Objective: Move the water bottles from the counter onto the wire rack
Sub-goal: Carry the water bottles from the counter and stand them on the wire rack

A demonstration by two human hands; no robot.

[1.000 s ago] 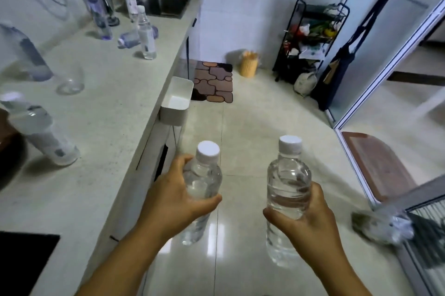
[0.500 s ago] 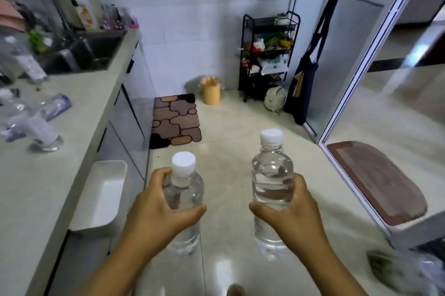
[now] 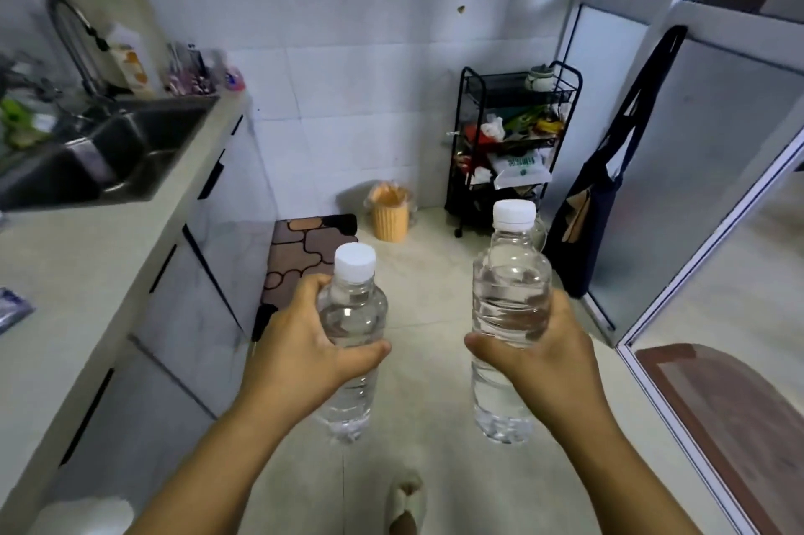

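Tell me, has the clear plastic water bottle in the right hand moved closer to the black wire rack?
Yes. The clear plastic water bottle now overlaps the foot of the black wire rack, nearer than before.

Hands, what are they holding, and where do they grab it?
Each hand holds one capped water bottle upright: the left hand wraps the left bottle around its middle, and the right hand wraps the right bottle around its middle.
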